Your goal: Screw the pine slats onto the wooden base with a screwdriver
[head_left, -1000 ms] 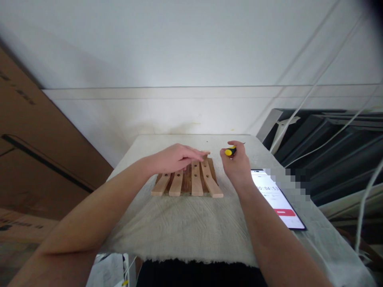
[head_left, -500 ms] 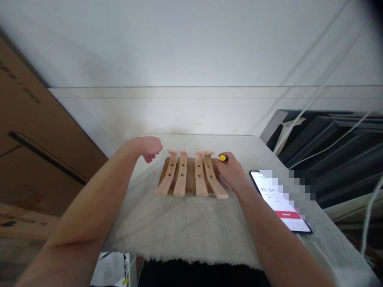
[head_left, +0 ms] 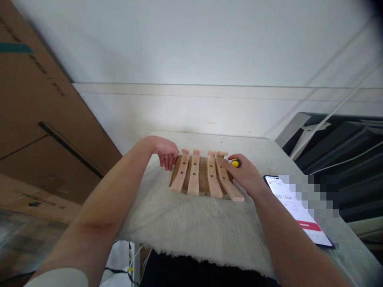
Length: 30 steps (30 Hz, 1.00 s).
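Observation:
A wooden hook rack lies on the cloth, made of a brown board (head_left: 203,175) with several pale curved wooden hooks (head_left: 212,175) across it. Dark screw heads or screw holes show in each hook. At the board's upper left edge is my left hand (head_left: 167,152), its fingers bent down and seeming to grip that edge. My right hand (head_left: 244,170) is closed at the right edge, its thumb against the rightmost hook (head_left: 226,179). From its grip pokes the yellow-and-black handle end of a screwdriver (head_left: 235,163); the shaft is hidden.
A phone (head_left: 295,207) showing a timer lies to the right on the cloth-covered table (head_left: 191,227). A white wall (head_left: 203,107) rises behind. Large cardboard (head_left: 60,139) leans at left. Dark panels (head_left: 356,159) and a white cable (head_left: 332,113) are at right.
My left hand has come down and right to the board's left edge. The right thumb now lies on the rightmost hook. The view has shifted, so everything sits further right.

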Available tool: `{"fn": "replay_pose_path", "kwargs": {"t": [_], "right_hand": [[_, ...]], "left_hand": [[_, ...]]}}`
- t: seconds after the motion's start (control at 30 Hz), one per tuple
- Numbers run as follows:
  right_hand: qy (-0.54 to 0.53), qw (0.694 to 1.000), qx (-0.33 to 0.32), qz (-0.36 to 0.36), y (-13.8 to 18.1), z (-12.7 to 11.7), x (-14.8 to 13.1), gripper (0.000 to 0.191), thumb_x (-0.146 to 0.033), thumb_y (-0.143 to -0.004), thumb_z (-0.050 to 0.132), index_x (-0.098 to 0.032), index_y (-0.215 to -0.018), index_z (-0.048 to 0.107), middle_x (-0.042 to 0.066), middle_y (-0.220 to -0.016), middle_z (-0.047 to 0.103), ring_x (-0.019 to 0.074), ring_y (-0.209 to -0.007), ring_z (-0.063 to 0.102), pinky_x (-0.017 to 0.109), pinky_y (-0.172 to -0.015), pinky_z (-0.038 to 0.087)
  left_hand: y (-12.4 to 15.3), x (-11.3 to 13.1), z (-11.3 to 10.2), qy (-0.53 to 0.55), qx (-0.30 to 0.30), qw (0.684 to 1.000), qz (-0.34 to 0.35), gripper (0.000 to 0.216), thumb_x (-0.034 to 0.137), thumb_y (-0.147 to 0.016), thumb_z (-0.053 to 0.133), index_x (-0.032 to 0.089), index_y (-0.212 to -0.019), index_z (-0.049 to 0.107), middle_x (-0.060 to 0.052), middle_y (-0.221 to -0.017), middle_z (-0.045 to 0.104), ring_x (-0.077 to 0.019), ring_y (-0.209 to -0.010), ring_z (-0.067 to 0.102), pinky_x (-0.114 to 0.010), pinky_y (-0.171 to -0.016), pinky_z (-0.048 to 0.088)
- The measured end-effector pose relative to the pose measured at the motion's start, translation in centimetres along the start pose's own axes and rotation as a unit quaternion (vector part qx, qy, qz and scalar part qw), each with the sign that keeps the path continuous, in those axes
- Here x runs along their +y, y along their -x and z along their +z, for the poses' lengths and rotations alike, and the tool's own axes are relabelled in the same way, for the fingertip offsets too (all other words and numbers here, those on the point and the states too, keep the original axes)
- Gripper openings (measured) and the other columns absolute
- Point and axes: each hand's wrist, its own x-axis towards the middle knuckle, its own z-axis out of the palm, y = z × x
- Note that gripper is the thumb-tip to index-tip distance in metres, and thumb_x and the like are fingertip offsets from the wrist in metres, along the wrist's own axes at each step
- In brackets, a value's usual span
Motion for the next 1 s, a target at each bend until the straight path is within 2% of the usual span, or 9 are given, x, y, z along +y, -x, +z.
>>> {"fn": "replay_pose_path", "kwargs": {"t": [0.23, 0.37, 0.5, 0.57, 0.63, 0.8, 1.0], "right_hand": [[-0.014, 0.999, 0.033, 0.004, -0.7, -0.6, 1.1, 0.048, -0.061, -0.073, 0.061, -0.021, -0.099, 0.064, 0.005, -0.084, 0.066, 0.0199, -0.075, 0.060, 0.034, -0.066, 0.049], [0.022, 0.999, 0.045, 0.018, -1.0, -1.2, 1.3, 0.047, -0.060, -0.072, 0.061, -0.021, -0.096, 0.065, 0.005, -0.083, 0.066, 0.0206, -0.075, 0.060, 0.033, -0.065, 0.048], [0.054, 0.997, 0.040, 0.039, -0.9, -1.4, 1.0, 0.044, -0.060, -0.074, 0.059, -0.022, -0.095, 0.064, 0.006, -0.086, 0.066, 0.0211, -0.076, 0.060, 0.033, -0.065, 0.046], [0.065, 0.996, 0.033, 0.047, -0.7, -1.5, 0.7, 0.043, -0.060, -0.074, 0.058, -0.023, -0.095, 0.064, 0.005, -0.086, 0.066, 0.0212, -0.076, 0.060, 0.033, -0.065, 0.045], [0.073, 0.996, 0.028, 0.050, -0.5, -1.5, 0.3, 0.043, -0.060, -0.074, 0.058, -0.023, -0.096, 0.064, 0.005, -0.085, 0.066, 0.0211, -0.076, 0.060, 0.033, -0.066, 0.044], [0.090, 0.995, 0.033, 0.040, -0.4, -1.5, 0.0, 0.039, -0.058, -0.075, 0.058, -0.023, -0.091, 0.064, 0.003, -0.080, 0.065, 0.0203, -0.073, 0.059, 0.032, -0.066, 0.042], [0.061, 0.997, 0.032, 0.033, -0.2, -1.2, 0.0, 0.033, -0.053, -0.075, 0.058, -0.024, -0.091, 0.063, 0.004, -0.082, 0.066, 0.0193, -0.072, 0.060, 0.032, -0.065, 0.045]], "left_hand": [[-0.3, -0.1, 0.3, 0.028, -0.007, 0.998, 0.063, 0.034, 0.030, -0.063, 0.046, 0.012, -0.083, 0.066, -0.015, -0.091, 0.074, -0.0198, -0.077, 0.069, -0.028, -0.063, 0.054], [-0.3, 0.4, 0.5, -0.015, 0.049, 0.996, 0.074, 0.033, 0.031, -0.066, 0.047, 0.012, -0.083, 0.068, -0.009, -0.078, 0.070, -0.0112, -0.055, 0.051, -0.022, -0.049, 0.040], [-0.7, 0.3, 0.5, -0.094, 0.089, 0.991, 0.027, 0.026, 0.031, -0.067, 0.053, 0.014, -0.080, 0.068, -0.005, -0.070, 0.065, -0.0089, -0.052, 0.043, -0.021, -0.046, 0.029], [-1.3, 0.1, 0.5, -0.148, 0.085, 0.985, -0.026, 0.021, 0.033, -0.066, 0.058, 0.014, -0.069, 0.066, -0.007, -0.068, 0.065, -0.0100, -0.052, 0.045, -0.022, -0.047, 0.029], [-1.9, -0.1, 0.8, -0.169, 0.060, 0.982, -0.054, 0.024, 0.038, -0.065, 0.063, 0.014, -0.060, 0.064, -0.009, -0.067, 0.067, -0.0117, -0.054, 0.048, -0.023, -0.049, 0.030], [-2.4, 0.4, 1.5, -0.176, 0.032, 0.983, -0.046, 0.032, 0.043, -0.066, 0.065, 0.014, -0.052, 0.064, -0.010, -0.063, 0.068, -0.0113, -0.050, 0.044, -0.024, -0.049, 0.028], [-2.0, 0.7, 1.5, -0.161, 0.007, 0.987, -0.020, 0.016, 0.031, -0.059, 0.065, 0.015, -0.054, 0.065, -0.007, -0.064, 0.071, -0.0101, -0.049, 0.044, -0.020, -0.044, 0.024]]}}
